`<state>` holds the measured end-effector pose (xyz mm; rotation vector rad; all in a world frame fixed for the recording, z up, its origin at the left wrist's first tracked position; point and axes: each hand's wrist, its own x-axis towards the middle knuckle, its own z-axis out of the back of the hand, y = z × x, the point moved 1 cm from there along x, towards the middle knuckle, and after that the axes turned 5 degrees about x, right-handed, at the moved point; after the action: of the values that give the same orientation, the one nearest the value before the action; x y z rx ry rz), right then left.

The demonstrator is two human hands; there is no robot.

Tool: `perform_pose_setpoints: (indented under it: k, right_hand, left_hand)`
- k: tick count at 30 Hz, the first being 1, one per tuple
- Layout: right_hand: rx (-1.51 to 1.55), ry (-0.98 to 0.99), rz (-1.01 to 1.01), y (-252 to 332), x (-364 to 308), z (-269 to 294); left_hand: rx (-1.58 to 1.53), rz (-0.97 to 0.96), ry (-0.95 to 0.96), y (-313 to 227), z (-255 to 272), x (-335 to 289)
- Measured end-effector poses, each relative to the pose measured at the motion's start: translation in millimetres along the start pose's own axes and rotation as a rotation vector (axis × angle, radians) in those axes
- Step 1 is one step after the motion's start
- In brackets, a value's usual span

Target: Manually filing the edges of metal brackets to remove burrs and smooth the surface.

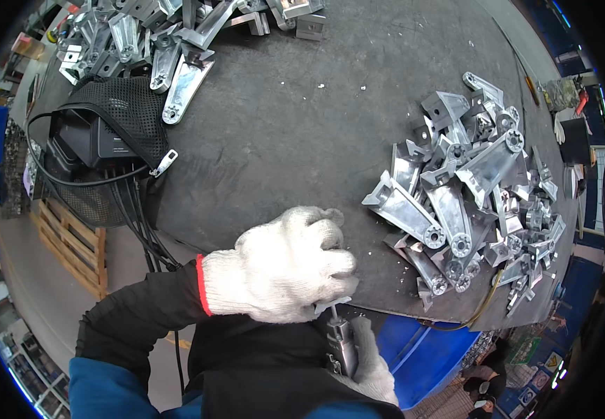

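Observation:
My left hand (pixel 288 262), in a white knit glove with a red cuff, is closed around a small metal part at the table's near edge. Only a pale edge of that metal part (pixel 333 304) shows below the fingers; the glove hides the rest. Just beneath it, my right hand (pixel 374 366), also gloved in white, grips a silver cylindrical handheld power tool (pixel 342 347). The tool points upward, and its thin shaft reaches the part's edge; whether the tip touches cannot be made out.
A heap of shiny metal brackets (pixel 456 185) lies on the dark tabletop (pixel 274 140) at right. More brackets (pixel 189 84) are piled at far left, by a black mesh bag (pixel 131 105) with cables. A blue bin (pixel 421 356) stands below the near edge, a wooden pallet (pixel 72 244) at left.

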<state>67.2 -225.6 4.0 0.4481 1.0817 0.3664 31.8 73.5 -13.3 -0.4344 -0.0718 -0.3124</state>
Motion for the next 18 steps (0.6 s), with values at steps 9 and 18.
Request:
perform_pose_setpoints:
  k: [9, 18]
  right_hand:
    - [0.501, 0.378, -0.075, 30.9, 0.3, 42.6]
    - [0.467, -0.005, 0.032, 8.2, -26.0, 46.1]
  left_hand:
    - [0.005, 0.01, -0.008, -3.5, 5.5, -1.5]
    - [-0.083, -0.02, -0.397, 8.3, 56.5, 45.9]
